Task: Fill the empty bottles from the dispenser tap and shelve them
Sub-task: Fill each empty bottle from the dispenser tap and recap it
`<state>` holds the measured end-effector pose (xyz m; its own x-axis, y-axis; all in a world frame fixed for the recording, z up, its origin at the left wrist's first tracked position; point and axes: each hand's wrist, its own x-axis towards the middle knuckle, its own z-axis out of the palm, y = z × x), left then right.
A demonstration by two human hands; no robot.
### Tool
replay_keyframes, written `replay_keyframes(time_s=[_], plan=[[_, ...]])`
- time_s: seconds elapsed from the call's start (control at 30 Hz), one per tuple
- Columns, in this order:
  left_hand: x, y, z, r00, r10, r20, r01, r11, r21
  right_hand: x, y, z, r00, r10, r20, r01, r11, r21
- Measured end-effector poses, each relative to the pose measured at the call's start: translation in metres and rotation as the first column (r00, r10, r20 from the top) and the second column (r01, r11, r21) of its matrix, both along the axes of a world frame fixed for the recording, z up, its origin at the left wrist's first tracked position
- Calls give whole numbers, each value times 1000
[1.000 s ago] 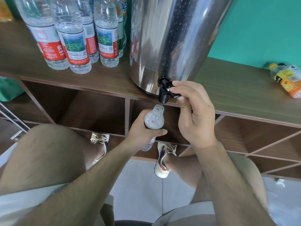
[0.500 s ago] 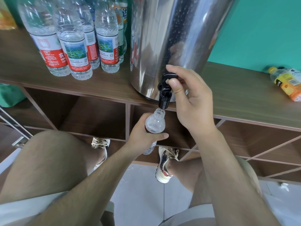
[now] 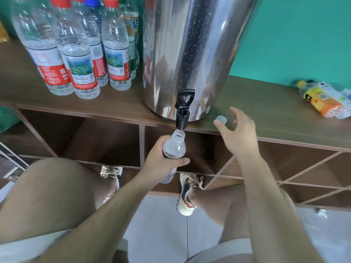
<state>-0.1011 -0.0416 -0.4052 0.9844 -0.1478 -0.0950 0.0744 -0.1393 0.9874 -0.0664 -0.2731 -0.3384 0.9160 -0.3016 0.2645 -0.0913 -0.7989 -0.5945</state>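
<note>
A: Wooden shelf top [image 3: 266,111], teal wall [image 3: 294,35] behind. Hands?
B: Left hand [image 3: 161,162] wrapped round the small clear bottle [image 3: 173,147], uncapped mouth just under the black tap [image 3: 183,112]. Right hand [image 3: 237,133] spread, holding nothing; thumb tip beside a pale cap [image 3: 221,119] on the shelf, contact unclear.
A: Arms?
B: Both forearms reach forward over the knees.
A: Around?
B: Steel dispenser [image 3: 190,54] above the tap, capped bottles [image 3: 79,59] upright to its left, orange bottle [image 3: 321,99] lying far right, open cubbies [image 3: 106,139] below.
</note>
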Motion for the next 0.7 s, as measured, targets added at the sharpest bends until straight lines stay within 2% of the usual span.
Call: replay_keyframes(time_s=[0.17, 0.27, 0.43, 0.53, 0.7], plan=[[-2, -2, 0, 1000, -7, -13, 6, 1000, -15, 9, 2, -7, 1000, -8, 16, 9, 1000, -18], [-4, -4, 0, 1000, -8, -21, 7, 1000, -12, 1, 10, 2, 998, 10, 68, -19, 991, 130], [-16, -3, 0, 1000, -27, -14, 27, 1000, -5, -46, 34, 17, 957, 286, 48, -288, 915, 282], [-24, -5, 0, 999, -52, 11, 52, 998, -27, -71, 45, 23, 930, 367, 12, -356, 894, 272], [-42, -8, 5, 993, -103, 57, 106, 993, -42, -92, 49, 35, 890, 442, -108, -422, 890, 171]])
